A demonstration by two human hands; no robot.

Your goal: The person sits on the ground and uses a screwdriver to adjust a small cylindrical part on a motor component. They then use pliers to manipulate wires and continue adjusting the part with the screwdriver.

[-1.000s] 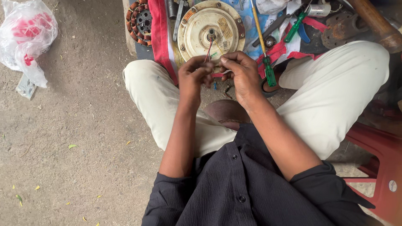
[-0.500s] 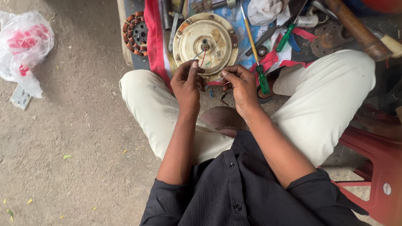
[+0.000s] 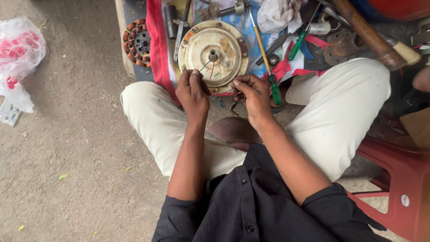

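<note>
A seated person is working both hands at the near rim of a round cream metal motor housing (image 3: 213, 54) lying on a red cloth (image 3: 156, 49).

The left hand (image 3: 192, 92) is pinching the housing's edge with bent fingers; the right hand (image 3: 253, 95) is curling its fingertips together, though whatever they are gripping is too small to make out. Thin red and dark wires (image 3: 209, 68) are trailing from the hub. A pale rectangular label (image 3: 227, 48) is sitting right of centre. A yellow-shafted, green-handled screwdriver (image 3: 267, 67) is lying just beside it; a copper-wound stator (image 3: 137, 43) is resting further left, and a crumpled clear plastic bag (image 3: 18, 56) is cut off at the edge.
</note>
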